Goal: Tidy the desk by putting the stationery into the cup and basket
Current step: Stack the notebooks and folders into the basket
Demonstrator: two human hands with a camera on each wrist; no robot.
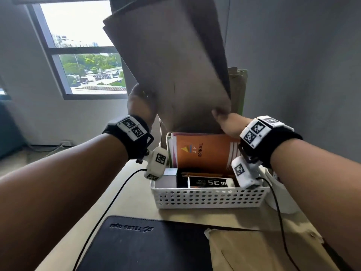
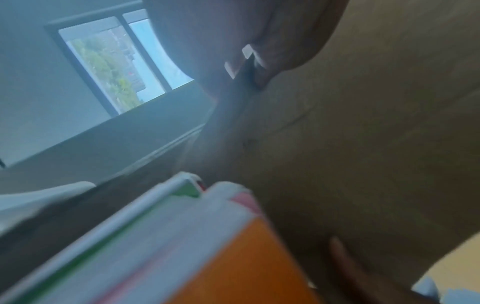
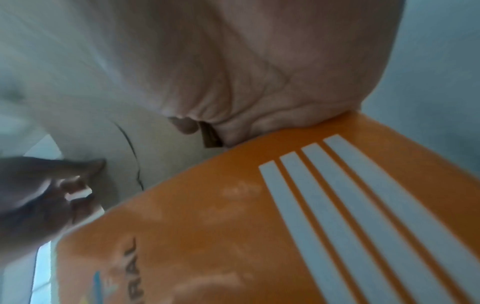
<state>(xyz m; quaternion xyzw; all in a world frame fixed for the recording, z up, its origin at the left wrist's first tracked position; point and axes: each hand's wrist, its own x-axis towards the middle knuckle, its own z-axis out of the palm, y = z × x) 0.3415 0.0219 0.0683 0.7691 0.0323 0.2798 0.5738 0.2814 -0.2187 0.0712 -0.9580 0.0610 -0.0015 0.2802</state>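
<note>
pinching brown folder above basket

- Folder: plain dull brown.
- Notebook: orange cover, black "SPIRAL" lettering, a small yellow and blue triangle logo, four white stripes at one end.
- Books beside it: white, green and pink edges.
- Basket: white, walls dotted with rows of round holes.
- Box in the basket: black with white "NO.35".
- Mat: black, embossed logo.
- Tabletop: pale beige.
- Wristbands: black, carrying white blocks with black square-code markers.
- Wall: grey.
</note>
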